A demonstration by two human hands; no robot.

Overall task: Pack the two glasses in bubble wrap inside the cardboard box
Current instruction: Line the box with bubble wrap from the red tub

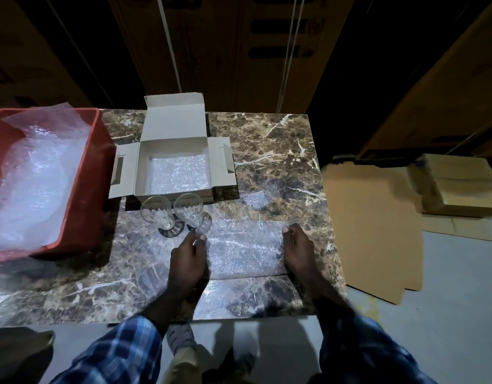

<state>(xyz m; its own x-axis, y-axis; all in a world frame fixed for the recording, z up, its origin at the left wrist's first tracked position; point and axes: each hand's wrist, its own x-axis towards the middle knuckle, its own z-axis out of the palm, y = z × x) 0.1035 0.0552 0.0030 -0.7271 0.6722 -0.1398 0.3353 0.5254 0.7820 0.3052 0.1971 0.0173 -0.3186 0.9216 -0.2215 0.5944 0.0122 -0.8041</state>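
Two clear stemmed glasses (171, 214) stand before your lined white cardboard box (174, 173). Your left hand (188, 259) and right hand (299, 252) pinch the clear bubble-wrap sheet (243, 249); flatten it fully before wrapping.

Both my arms reach forward in blue plaid sleeves. My left hand (187, 257) and right hand (298, 249) lie knuckles up, well apart, each with fingers curled and thumb pinching.
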